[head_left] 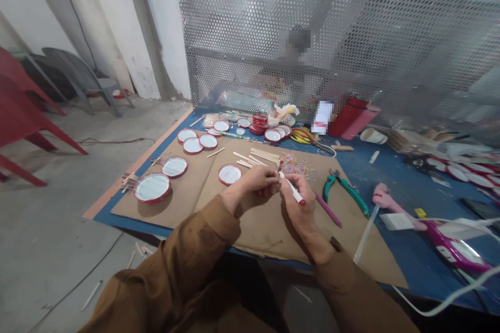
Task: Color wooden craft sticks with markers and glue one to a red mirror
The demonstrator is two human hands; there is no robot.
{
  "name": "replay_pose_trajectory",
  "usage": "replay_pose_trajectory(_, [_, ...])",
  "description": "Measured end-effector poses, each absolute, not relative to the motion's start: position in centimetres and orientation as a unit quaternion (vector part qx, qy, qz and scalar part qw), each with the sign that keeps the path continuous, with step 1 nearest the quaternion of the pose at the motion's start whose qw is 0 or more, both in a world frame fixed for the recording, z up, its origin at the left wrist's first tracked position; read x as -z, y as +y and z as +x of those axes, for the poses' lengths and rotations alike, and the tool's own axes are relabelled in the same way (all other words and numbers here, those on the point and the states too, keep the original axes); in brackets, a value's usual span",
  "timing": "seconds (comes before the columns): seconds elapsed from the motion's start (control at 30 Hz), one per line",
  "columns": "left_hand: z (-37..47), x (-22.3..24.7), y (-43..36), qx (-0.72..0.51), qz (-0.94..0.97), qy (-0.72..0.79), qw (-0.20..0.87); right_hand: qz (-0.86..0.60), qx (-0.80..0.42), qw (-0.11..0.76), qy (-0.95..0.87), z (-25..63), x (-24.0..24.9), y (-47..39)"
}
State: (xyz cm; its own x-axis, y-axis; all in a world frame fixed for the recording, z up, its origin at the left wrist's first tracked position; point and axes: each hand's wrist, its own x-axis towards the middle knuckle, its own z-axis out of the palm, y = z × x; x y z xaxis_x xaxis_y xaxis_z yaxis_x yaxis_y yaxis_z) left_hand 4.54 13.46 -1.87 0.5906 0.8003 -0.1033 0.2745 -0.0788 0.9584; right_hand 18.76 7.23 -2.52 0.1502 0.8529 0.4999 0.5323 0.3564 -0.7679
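Note:
My right hand (300,199) grips a white marker (292,192) with a red end, its other end pointing at my left fingertips. Close beside it, my left hand (262,179) is closed in a pinch; a small brownish piece (280,163) shows just above the fingertips, but what they hold is mostly hidden. Both hands are over a cardboard sheet (211,197). Left of my left hand lies a round red-rimmed lid (229,174) with a pale inside. Beyond the hands are wooden craft sticks (264,154) and a pile of colourful rubber bands (296,163).
Green-handled pliers (347,192) and a purple stick-like tool (328,210) lie to the right. Farther right are a pink glue gun (449,242) and a white cable (464,291). Assembled banjo-like pieces (152,188) rest at the left. A perforated metal screen (242,26) closes off the back.

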Motion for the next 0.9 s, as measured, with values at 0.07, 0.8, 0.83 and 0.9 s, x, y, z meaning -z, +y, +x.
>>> replay_pose_trajectory(0.07, [4.52, 1.95, 13.50, -0.237, 0.698, 0.384, 0.556, -0.545, -0.151, 0.526, -0.635, 18.74, 2.47, 7.19])
replay_pose_trajectory(0.8, [4.55, 1.89, 13.62, -0.233, 0.701, 0.385, 0.554, -0.561, -0.153, 0.527, -0.619, 18.76, 2.14, 7.14])
replay_pose_trajectory(0.83, [4.55, 1.97, 13.64, -0.233, 0.702, 0.382, 0.554, -0.562, -0.151, 0.527, -0.619, 18.80, 2.18, 7.17])
replay_pose_trajectory(0.9, [4.55, 2.09, 13.68, -0.234, 0.701, 0.384, 0.554, -0.564, -0.150, 0.531, -0.614, 18.87, 2.30, 7.24])
